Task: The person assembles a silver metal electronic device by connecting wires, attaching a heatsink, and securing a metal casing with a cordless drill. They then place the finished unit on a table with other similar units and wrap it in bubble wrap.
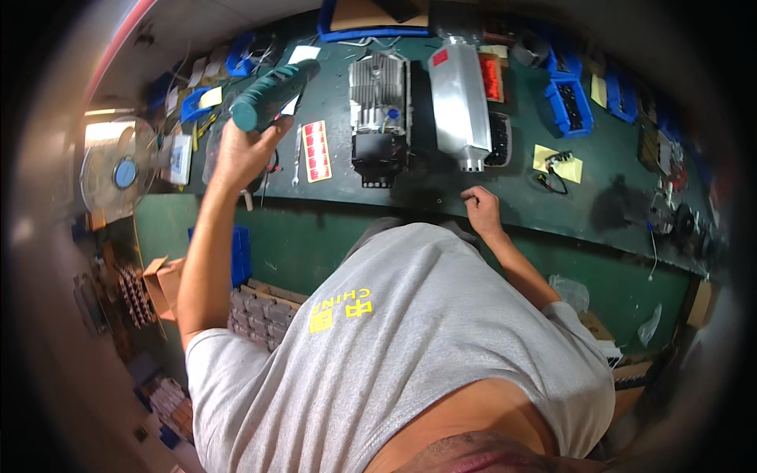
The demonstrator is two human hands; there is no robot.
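My left hand [243,155] is raised over the left of the bench, its fingers curled at the near end of a teal ribbed cylinder [272,91]; part of the grip is hidden. My right hand [482,211] is at the bench's front edge with fingers curled together; anything between them is too small to make out. Left of it lies a tiny ring-like piece [439,200]. Between my hands a finned grey metal housing [378,83] carries a black box-shaped part [380,154] at its near end. To its right is a smooth silver metal housing [460,102].
A wrench [296,162] and a red-and-yellow label sheet [317,150] lie by the left hand. Blue bins [569,106] of small parts line the right. A wired part [556,162] rests on yellow paper. A fan [122,169] stands at the far left.
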